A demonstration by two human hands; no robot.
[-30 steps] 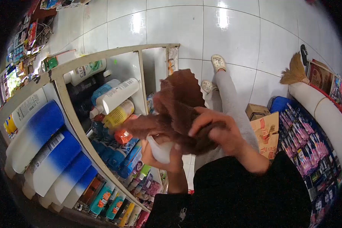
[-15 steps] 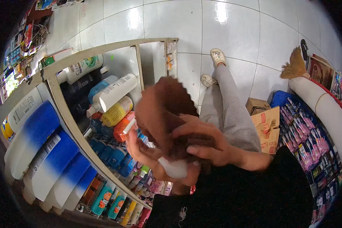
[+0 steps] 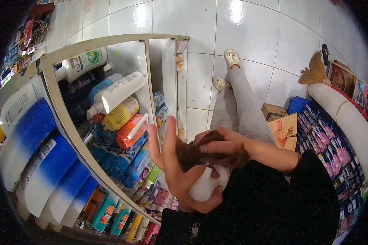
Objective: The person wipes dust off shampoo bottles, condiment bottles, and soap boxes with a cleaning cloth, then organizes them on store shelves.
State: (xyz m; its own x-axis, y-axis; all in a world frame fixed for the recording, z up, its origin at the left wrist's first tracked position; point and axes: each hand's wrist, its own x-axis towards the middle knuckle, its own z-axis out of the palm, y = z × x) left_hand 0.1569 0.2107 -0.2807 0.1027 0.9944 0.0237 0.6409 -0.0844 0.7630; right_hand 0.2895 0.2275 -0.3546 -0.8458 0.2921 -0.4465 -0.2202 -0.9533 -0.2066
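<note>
My left hand (image 3: 178, 173) is low at the centre, thumb and a finger curled round a small white object (image 3: 204, 183) while two other fingers point up. A crumpled brown cloth (image 3: 188, 154) lies against that white object. From the right, my right hand (image 3: 223, 145) grips the cloth, its fingers bent over the folds. The white object's far side is hidden by the cloth and my black shirt.
On the left, a metal-framed shelf (image 3: 94, 39) holds white bottles (image 3: 122, 93), an orange bottle (image 3: 131, 130) and blue-white bottles (image 3: 37, 143). At right are a cardboard box (image 3: 273, 111), a broom (image 3: 313, 71) and a rack of pink packets (image 3: 323, 139).
The brown cloth has come down from its raised, spread position and is bunched lower, over the white object. My right hand moved down with it, and two left fingers have straightened upward.
</note>
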